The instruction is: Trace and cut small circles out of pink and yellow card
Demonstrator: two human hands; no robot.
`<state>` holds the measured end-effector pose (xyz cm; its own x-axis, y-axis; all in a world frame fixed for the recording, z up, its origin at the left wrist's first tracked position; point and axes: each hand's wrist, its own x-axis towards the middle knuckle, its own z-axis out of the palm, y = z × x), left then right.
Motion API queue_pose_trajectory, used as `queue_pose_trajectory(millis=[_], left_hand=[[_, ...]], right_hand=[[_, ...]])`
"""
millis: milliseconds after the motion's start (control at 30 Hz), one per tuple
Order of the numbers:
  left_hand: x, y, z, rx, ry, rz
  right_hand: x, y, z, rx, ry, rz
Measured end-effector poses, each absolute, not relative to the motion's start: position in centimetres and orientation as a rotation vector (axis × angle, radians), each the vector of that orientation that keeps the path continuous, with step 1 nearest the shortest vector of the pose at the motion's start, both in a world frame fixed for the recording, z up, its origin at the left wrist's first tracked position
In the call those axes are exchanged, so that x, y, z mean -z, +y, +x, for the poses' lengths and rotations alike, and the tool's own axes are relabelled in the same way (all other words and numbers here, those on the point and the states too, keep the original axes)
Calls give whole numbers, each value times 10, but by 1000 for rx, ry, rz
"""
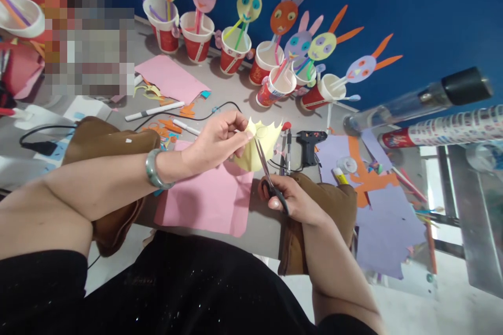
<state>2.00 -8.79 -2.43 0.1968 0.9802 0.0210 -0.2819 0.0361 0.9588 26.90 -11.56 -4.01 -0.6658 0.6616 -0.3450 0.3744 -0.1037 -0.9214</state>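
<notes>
My left hand (220, 141) pinches the edge of a piece of yellow paper (264, 146) with a jagged upper edge and a circle outline on it. In my right hand (291, 196) is a pair of scissors (267, 167) with dark handles, fingers wrapped round them. The blades point up and away, their tips at the yellow paper close to my left fingertips. Below, a pink sheet of paper (208, 199) lies on the table under my hands. Just right of the yellow paper are a pen (289, 149) and a black glue gun (309, 146).
Paper cups (236, 52) with rabbit faces on straws stand along the blue wall. A stack of cups (444, 128) and a clear tube (393, 107) are at right. Purple paper (389, 225), orange paper (369, 180), a white marker (155, 111) and scraps lie about. Brown cushions (113, 141) sit under my forearms.
</notes>
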Motion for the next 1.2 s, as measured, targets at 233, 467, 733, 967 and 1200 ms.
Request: queue_pose_trajectory(millis=[233, 467, 733, 967, 1200], left_hand=[[24, -89, 20, -1137, 829, 1090], [28, -91, 22, -1107, 814, 1082], [33, -94, 19, -1015, 899, 1116], [33, -94, 20, -991, 902, 1117], [33, -95, 20, -994, 864, 1113]], right_hand=[[41, -117, 266, -1856, -1896, -1087], [45, -120, 263, -1857, -1829, -1045], [51, -124, 258, -1879, -1762, -1006], [52, -125, 258, -1856, -1775, -1011], [50, -124, 257, -1845, -1761, -1022]])
